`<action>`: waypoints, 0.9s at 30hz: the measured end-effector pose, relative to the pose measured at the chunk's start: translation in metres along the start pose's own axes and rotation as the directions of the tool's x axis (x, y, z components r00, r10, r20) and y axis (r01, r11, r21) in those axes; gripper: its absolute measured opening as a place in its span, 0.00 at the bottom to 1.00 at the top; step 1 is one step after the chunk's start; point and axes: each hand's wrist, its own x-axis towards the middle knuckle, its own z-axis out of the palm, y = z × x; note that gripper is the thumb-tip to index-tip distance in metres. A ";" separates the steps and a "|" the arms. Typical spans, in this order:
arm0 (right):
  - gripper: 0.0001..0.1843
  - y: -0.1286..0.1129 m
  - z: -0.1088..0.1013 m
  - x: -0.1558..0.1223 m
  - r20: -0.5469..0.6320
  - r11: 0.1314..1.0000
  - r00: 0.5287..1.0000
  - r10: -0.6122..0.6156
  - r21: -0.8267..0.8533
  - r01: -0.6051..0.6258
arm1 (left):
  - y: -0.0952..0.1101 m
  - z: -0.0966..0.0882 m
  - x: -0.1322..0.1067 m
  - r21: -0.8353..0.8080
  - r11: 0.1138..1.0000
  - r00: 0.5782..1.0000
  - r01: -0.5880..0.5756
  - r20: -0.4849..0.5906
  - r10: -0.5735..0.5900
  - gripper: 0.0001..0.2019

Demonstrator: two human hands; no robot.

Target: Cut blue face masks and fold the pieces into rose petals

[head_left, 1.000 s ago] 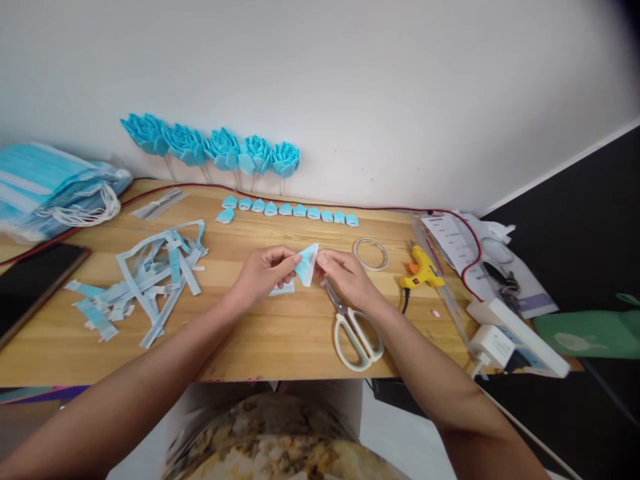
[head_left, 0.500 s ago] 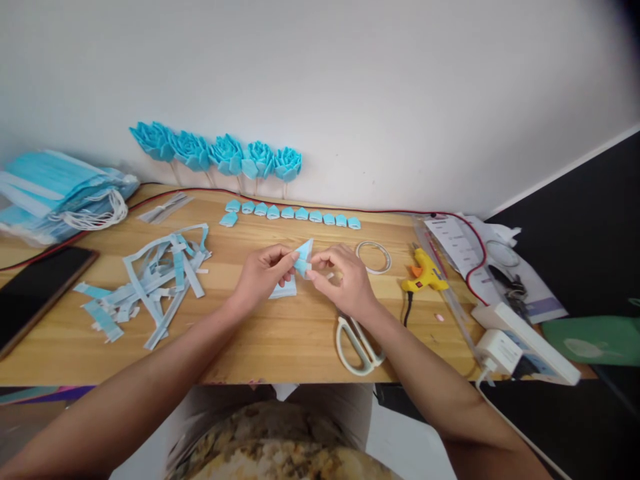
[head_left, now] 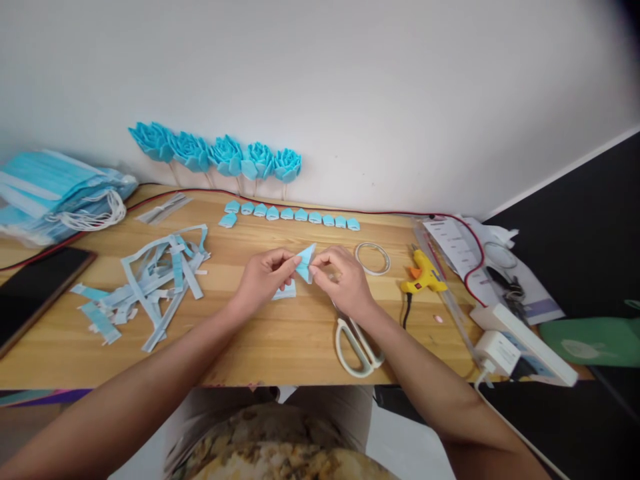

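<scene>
Between my two hands is a small piece of light blue mask fabric (head_left: 306,261), folded to points at top and bottom. My left hand (head_left: 267,275) pinches its left side between thumb and fingers. At its right edge, my right hand (head_left: 345,277) pinches it with thumb and forefinger. Another pale blue fabric piece (head_left: 285,291) lies on the table, partly under my left hand. White-handled scissors (head_left: 357,350) rest below my right wrist, their blades partly hidden. Behind my hands runs a row of small folded blue petals (head_left: 287,214), with one petal (head_left: 228,221) in front.
Several blue fabric flowers (head_left: 227,155) on sticks lean against the wall. Left are cut strips (head_left: 160,287), a phone (head_left: 40,293) and stacked masks (head_left: 50,183). Right are a tape roll (head_left: 373,259), a yellow glue gun (head_left: 424,272) and a power strip (head_left: 535,347). A red-black cable (head_left: 390,212) crosses behind.
The fabric piece has changed from one upper point to a shape with points above and below. My right fingers have closed on its right edge. The view has shifted slightly.
</scene>
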 end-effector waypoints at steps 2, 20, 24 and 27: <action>0.05 0.001 0.000 0.000 0.010 0.999 1.000 0.028 0.021 -0.028 | 0.001 0.000 0.000 -0.001 1.000 1.000 0.009 0.003 -0.009 0.15; 0.17 0.006 0.000 0.001 0.314 0.725 0.879 0.358 0.500 -0.473 | 0.003 0.002 -0.003 -0.024 0.999 0.997 0.028 0.078 -0.026 0.15; 0.18 0.005 -0.001 0.001 0.297 0.749 0.887 0.353 0.479 -0.458 | 0.001 0.001 -0.001 -0.048 0.999 0.997 0.022 0.077 -0.018 0.15; 0.17 0.005 -0.001 0.001 0.305 0.758 0.888 0.346 0.467 -0.455 | -0.001 0.002 -0.001 -0.040 0.999 0.997 0.027 0.079 -0.024 0.16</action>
